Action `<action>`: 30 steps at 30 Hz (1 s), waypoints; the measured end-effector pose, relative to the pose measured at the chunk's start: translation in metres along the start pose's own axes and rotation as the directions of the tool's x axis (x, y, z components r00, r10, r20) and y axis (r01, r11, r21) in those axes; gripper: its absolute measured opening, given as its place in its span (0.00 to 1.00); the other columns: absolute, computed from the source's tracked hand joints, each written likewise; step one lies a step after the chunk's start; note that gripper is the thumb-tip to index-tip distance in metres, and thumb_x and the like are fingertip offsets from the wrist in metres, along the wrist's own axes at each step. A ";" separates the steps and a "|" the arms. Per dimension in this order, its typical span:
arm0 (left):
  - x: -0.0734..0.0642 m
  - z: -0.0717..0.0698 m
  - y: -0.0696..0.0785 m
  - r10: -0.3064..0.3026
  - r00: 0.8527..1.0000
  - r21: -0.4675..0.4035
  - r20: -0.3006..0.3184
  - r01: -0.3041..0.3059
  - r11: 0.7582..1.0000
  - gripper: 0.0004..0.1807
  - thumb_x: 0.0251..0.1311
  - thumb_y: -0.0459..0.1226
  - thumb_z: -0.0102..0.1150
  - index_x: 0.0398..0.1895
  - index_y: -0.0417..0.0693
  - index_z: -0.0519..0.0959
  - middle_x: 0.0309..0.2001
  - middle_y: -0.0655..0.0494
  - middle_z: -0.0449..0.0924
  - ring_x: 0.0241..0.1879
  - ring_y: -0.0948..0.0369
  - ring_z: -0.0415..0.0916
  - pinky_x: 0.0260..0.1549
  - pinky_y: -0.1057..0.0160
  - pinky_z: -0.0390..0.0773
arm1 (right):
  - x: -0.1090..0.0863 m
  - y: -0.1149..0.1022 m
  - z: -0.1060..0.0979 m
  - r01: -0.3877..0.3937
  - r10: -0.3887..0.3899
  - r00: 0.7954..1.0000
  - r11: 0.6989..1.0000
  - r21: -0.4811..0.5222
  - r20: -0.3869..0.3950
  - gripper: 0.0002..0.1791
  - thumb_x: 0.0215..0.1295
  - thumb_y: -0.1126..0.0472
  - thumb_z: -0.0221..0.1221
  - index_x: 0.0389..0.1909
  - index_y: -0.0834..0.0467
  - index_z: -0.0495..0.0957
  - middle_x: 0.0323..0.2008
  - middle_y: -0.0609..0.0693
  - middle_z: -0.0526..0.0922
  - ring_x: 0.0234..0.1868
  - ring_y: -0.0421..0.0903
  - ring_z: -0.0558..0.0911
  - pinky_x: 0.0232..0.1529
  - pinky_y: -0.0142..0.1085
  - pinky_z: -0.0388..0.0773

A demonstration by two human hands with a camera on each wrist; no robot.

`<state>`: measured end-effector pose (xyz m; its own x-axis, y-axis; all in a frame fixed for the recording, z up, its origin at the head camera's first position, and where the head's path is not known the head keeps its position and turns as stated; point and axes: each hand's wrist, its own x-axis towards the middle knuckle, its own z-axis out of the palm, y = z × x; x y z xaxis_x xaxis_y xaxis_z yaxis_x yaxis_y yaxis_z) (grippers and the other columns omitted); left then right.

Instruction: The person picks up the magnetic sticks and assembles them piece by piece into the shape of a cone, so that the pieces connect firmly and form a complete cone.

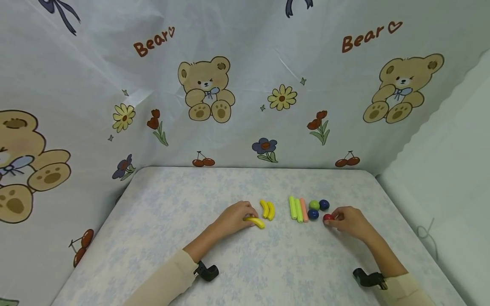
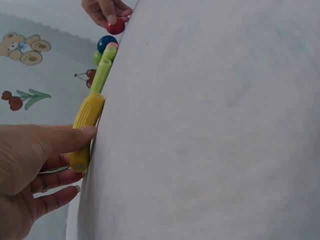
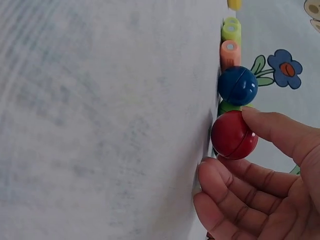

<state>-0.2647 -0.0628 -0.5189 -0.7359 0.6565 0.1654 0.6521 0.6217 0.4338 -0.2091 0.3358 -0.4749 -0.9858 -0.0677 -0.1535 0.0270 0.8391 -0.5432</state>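
My left hand (image 1: pixel 235 217) pinches a small yellow toy banana (image 1: pixel 258 222) on the patterned table; the left wrist view shows the thumb over its side. Just beyond it lie two more toy bananas (image 1: pixel 271 211), side by side. Between thumb and fingers, my right hand (image 1: pixel 352 222) holds a red ball (image 3: pixel 230 135) at the table surface. To its left sit two blue balls (image 1: pixel 313 214) and a green ball (image 1: pixel 314 205), grouped close together. In the right wrist view, the red ball partly hides the green one.
Two light green sticks (image 1: pixel 296 209) and a salmon-pink stick (image 1: pixel 303 210) lie in a row between the bananas and the balls. A bear-printed sheet (image 1: pixel 245 140) hangs behind the table (image 1: pixel 172 191). Black cameras (image 1: pixel 207 272) are strapped at both wrists.
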 end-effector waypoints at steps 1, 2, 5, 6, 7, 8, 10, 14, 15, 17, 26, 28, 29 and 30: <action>-0.002 -0.001 0.000 -0.005 1.000 -0.010 0.000 0.005 1.000 0.12 0.60 0.43 0.73 0.47 0.57 0.87 0.38 0.69 0.77 0.37 0.70 0.72 0.38 0.71 0.75 | -0.001 0.000 0.000 -0.004 0.004 1.000 1.000 0.006 -0.001 0.19 0.63 0.53 0.70 0.41 0.67 0.82 0.29 0.51 0.81 0.27 0.45 0.79 0.27 0.38 0.75; -0.003 -0.002 0.000 -0.012 1.000 -0.018 0.000 0.012 1.000 0.12 0.60 0.43 0.73 0.47 0.57 0.87 0.38 0.69 0.78 0.37 0.71 0.73 0.38 0.71 0.76 | -0.002 -0.001 0.000 -0.001 0.001 1.000 1.000 0.011 -0.001 0.20 0.63 0.53 0.70 0.42 0.67 0.82 0.29 0.51 0.81 0.27 0.45 0.79 0.27 0.38 0.75; -0.009 -0.006 0.001 -0.033 0.999 -0.067 -0.007 0.033 0.997 0.11 0.60 0.41 0.73 0.46 0.57 0.86 0.37 0.70 0.81 0.36 0.71 0.75 0.38 0.70 0.77 | -0.007 -0.002 -0.001 0.000 0.000 1.000 0.999 0.032 -0.003 0.21 0.64 0.52 0.70 0.45 0.68 0.82 0.29 0.50 0.82 0.28 0.45 0.80 0.27 0.38 0.75; -0.011 -0.007 0.001 -0.041 0.999 -0.089 -0.012 0.040 0.995 0.10 0.60 0.41 0.73 0.45 0.58 0.86 0.37 0.70 0.82 0.36 0.71 0.76 0.37 0.69 0.78 | -0.008 -0.003 -0.001 0.002 -0.002 1.000 0.999 0.043 -0.003 0.22 0.64 0.52 0.70 0.45 0.68 0.82 0.29 0.50 0.82 0.28 0.45 0.79 0.27 0.38 0.75; -0.013 -0.008 0.001 -0.047 0.999 -0.111 -0.016 0.045 0.993 0.10 0.60 0.41 0.73 0.44 0.58 0.86 0.37 0.70 0.82 0.36 0.71 0.76 0.37 0.69 0.78 | -0.010 -0.004 -0.001 0.006 -0.005 1.000 0.999 0.050 -0.006 0.22 0.64 0.51 0.70 0.46 0.67 0.82 0.30 0.50 0.82 0.29 0.45 0.79 0.27 0.37 0.75; -0.015 -0.010 0.002 -0.053 0.998 -0.129 -0.020 0.050 0.990 0.09 0.60 0.41 0.73 0.43 0.59 0.86 0.37 0.70 0.82 0.36 0.70 0.76 0.36 0.69 0.78 | -0.012 -0.004 -0.002 0.015 -0.014 1.000 0.998 0.061 -0.007 0.23 0.64 0.51 0.70 0.47 0.67 0.82 0.30 0.50 0.82 0.29 0.45 0.79 0.27 0.37 0.76; -0.019 -0.011 0.002 -0.057 0.998 -0.161 -0.025 0.052 0.986 0.09 0.60 0.40 0.73 0.42 0.59 0.86 0.37 0.70 0.83 0.36 0.70 0.77 0.36 0.69 0.78 | -0.015 -0.006 -0.002 0.037 -0.036 0.999 0.996 0.080 -0.011 0.24 0.64 0.50 0.69 0.48 0.67 0.81 0.31 0.50 0.83 0.31 0.45 0.78 0.28 0.36 0.77; -0.026 -0.014 0.002 -0.048 0.998 -0.218 -0.031 0.040 0.975 0.11 0.60 0.38 0.73 0.46 0.54 0.87 0.38 0.67 0.84 0.35 0.71 0.77 0.36 0.69 0.79 | -0.021 -0.015 -0.001 0.064 -0.061 0.998 0.988 0.140 -0.024 0.25 0.64 0.51 0.70 0.51 0.67 0.81 0.34 0.51 0.85 0.33 0.46 0.80 0.32 0.36 0.81; -0.028 -0.013 0.002 -0.049 0.998 -0.230 -0.032 0.040 0.972 0.12 0.60 0.38 0.73 0.47 0.53 0.88 0.38 0.67 0.85 0.35 0.71 0.77 0.35 0.70 0.79 | -0.023 -0.019 0.000 0.069 -0.066 0.998 0.985 0.159 -0.025 0.25 0.63 0.51 0.70 0.52 0.67 0.81 0.34 0.51 0.85 0.33 0.46 0.81 0.33 0.36 0.82; -0.030 -0.013 0.002 -0.054 0.998 -0.257 -0.038 0.042 0.965 0.14 0.60 0.37 0.73 0.50 0.50 0.88 0.38 0.65 0.85 0.33 0.71 0.77 0.33 0.69 0.79 | -0.025 -0.026 0.003 0.080 -0.077 0.997 0.979 0.189 -0.019 0.26 0.63 0.53 0.71 0.53 0.67 0.81 0.35 0.51 0.86 0.34 0.46 0.82 0.34 0.36 0.83; -0.040 -0.009 0.004 -0.142 0.989 -0.361 -0.050 0.115 0.925 0.11 0.60 0.36 0.73 0.46 0.55 0.88 0.37 0.66 0.84 0.30 0.70 0.78 0.31 0.68 0.80 | -0.028 -0.055 0.023 0.114 -0.120 0.993 0.953 0.281 0.005 0.21 0.61 0.61 0.72 0.52 0.66 0.80 0.37 0.52 0.85 0.36 0.47 0.84 0.36 0.34 0.85; -0.041 -0.011 0.005 -0.156 0.987 -0.378 -0.048 0.127 0.917 0.11 0.60 0.36 0.73 0.45 0.55 0.88 0.37 0.65 0.84 0.30 0.69 0.79 0.31 0.67 0.81 | -0.028 -0.061 0.027 0.128 -0.136 0.991 0.946 0.297 0.007 0.21 0.60 0.63 0.72 0.52 0.66 0.80 0.38 0.52 0.85 0.37 0.47 0.85 0.36 0.34 0.85; -0.042 -0.011 0.006 -0.163 0.986 -0.389 -0.046 0.133 0.912 0.11 0.60 0.36 0.73 0.45 0.56 0.87 0.37 0.65 0.84 0.30 0.69 0.79 0.31 0.67 0.81 | -0.028 -0.063 0.028 0.143 -0.152 0.988 0.942 0.302 0.007 0.21 0.60 0.62 0.72 0.52 0.66 0.80 0.38 0.52 0.85 0.37 0.47 0.85 0.36 0.34 0.85; -0.043 -0.012 0.007 -0.172 0.984 -0.405 -0.042 0.140 0.903 0.11 0.60 0.36 0.73 0.45 0.55 0.87 0.37 0.65 0.85 0.30 0.68 0.80 0.30 0.67 0.81 | -0.028 -0.065 0.030 0.156 -0.166 0.986 0.939 0.307 0.005 0.21 0.60 0.62 0.72 0.52 0.66 0.80 0.38 0.52 0.85 0.37 0.46 0.85 0.35 0.34 0.85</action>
<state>-0.2310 -0.0915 -0.5119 -0.8440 0.5214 0.1257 0.4123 0.4808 0.7739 -0.1785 0.2663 -0.4601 -0.9757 -0.2089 -0.0657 -0.0779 0.6116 -0.7873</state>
